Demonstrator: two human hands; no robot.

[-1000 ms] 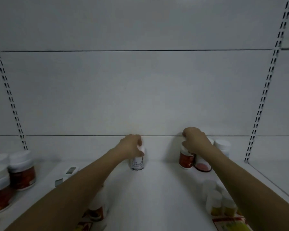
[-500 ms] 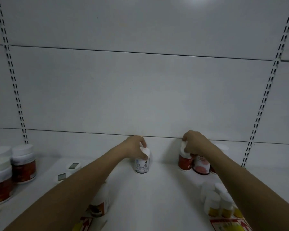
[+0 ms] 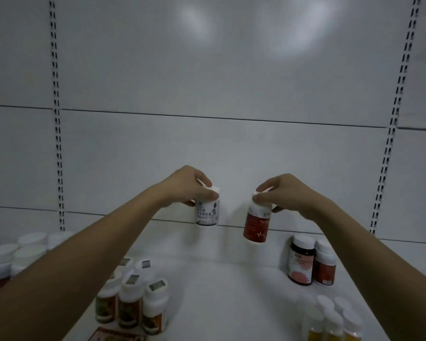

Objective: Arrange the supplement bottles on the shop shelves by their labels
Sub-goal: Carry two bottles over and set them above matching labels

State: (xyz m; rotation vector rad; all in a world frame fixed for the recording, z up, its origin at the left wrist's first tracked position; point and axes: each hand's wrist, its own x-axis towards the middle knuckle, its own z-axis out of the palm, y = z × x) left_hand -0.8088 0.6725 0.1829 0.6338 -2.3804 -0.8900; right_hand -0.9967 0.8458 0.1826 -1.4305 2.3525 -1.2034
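While both bottles hang clear of the shelf at the centre of the frame, I hold each one by its white cap so the labels face me and can be read. My left hand curls over the cap of the white-labelled bottle, which hangs upright. My right hand pinches the cap of the red-labelled bottle, which tilts slightly with its base swung toward the left of the frame. The two bottles are near each other but apart.

At the lower right of centre, a dark bottle with a pink label stands touching a red-labelled bottle at the back; my guess is that the red one in my right hand belongs with that group. White-capped bottles with dark labels stand packed at the lower left of centre, some with small stickers on their caps, and yellow bottles cluster in the lower right corner. Large jars with white lids sit at the far left edge. Dim light blurs the print, so I cannot read what any label says.
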